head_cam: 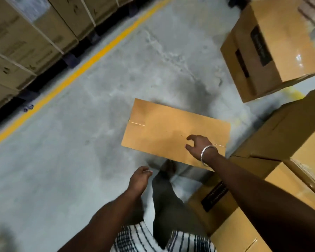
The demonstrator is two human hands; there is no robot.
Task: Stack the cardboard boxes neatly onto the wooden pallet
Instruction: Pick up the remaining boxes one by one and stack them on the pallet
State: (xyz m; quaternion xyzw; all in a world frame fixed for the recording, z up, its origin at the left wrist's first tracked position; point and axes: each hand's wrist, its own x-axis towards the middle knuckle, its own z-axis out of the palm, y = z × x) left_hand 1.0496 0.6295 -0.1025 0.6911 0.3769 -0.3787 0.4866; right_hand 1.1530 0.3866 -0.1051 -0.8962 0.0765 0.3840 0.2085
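Observation:
A brown cardboard box sits low in the middle of the view, its flat top facing me, over the grey concrete floor. My right hand, with a metal bangle on the wrist, hovers over the box's near right part with fingers loosely curved and nothing in its grip; whether it touches the top I cannot tell. My left hand hangs near my leg, loosely curled and holding nothing. No wooden pallet shows clearly near the box.
More cardboard boxes stand at the right: one at the upper right, a stack beside me, and one with a dark label. Strapped box stacks on dark pallets line the left, behind a yellow floor line.

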